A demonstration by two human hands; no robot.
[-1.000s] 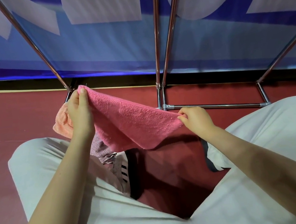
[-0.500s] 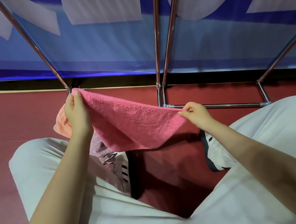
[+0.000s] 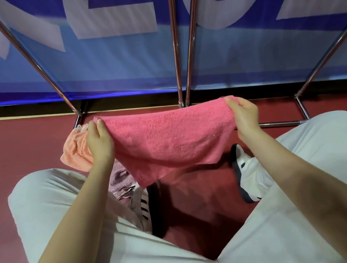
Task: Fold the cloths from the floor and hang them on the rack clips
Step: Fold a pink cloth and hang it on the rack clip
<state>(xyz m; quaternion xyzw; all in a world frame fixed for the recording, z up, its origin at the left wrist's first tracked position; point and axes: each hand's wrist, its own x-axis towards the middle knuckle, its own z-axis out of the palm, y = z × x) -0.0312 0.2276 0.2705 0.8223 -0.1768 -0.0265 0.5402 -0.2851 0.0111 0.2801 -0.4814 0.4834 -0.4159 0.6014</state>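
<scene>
Red floor (image 3: 26,146) runs to a blue banner (image 3: 115,68) at the far side, with the rack (image 3: 175,42) standing before it; no clips show in this view. A pink cloth (image 3: 169,140) hangs spread in the air over the person's knees, its top edge level and nearly taut. The left hand (image 3: 98,141) pinches the top left corner, thumb over the front and fingers behind; the right hand (image 3: 243,115) pinches the top right corner the same way. Behind the left hand an orange cloth (image 3: 73,151) lies bunched on the floor, and nearer, a mauve cloth (image 3: 121,180) rests against the left knee beside a shoe (image 3: 144,203).

The step in hand looks like the folding of the pink cloth — it is opened flat, not yet doubled. The next move would call for bringing the two corners together evenly so the edges match.

Against the earlier pictures, the right hand has risen and moved outward, so the top edge, then sloping down to the right, is now level and the cloth wider spread — the left hand has barely shifted.
</scene>
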